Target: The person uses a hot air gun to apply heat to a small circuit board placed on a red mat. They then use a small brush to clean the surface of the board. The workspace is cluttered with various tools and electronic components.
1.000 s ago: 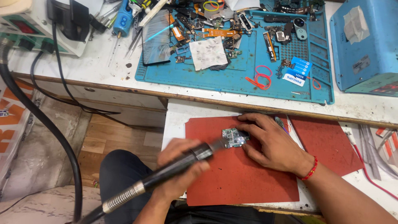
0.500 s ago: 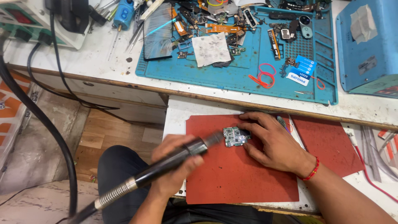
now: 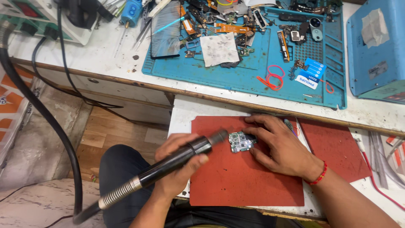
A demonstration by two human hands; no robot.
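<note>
My left hand (image 3: 179, 162) grips a black hot-air wand (image 3: 177, 158) with a metal spring collar and a thick black hose trailing down to the left. Its nozzle tip points at a small green circuit board (image 3: 239, 141) lying on a red mat (image 3: 240, 177). My right hand (image 3: 282, 145) rests on the mat with its fingers pressing the board's right edge, steadying it. A red thread band circles that wrist.
A blue work mat (image 3: 253, 80) on the white bench behind holds several phone parts, a dark phone screen (image 3: 166, 31), a stained cloth (image 3: 219, 48) and red rubber bands (image 3: 274, 80). A blue box (image 3: 375, 46) stands at right, a white station (image 3: 38, 21) at left. A second red mat (image 3: 333, 147) lies at right.
The view has shifted slightly. The wand's nozzle has stayed at the board's left edge, and my right hand keeps holding the board in place.
</note>
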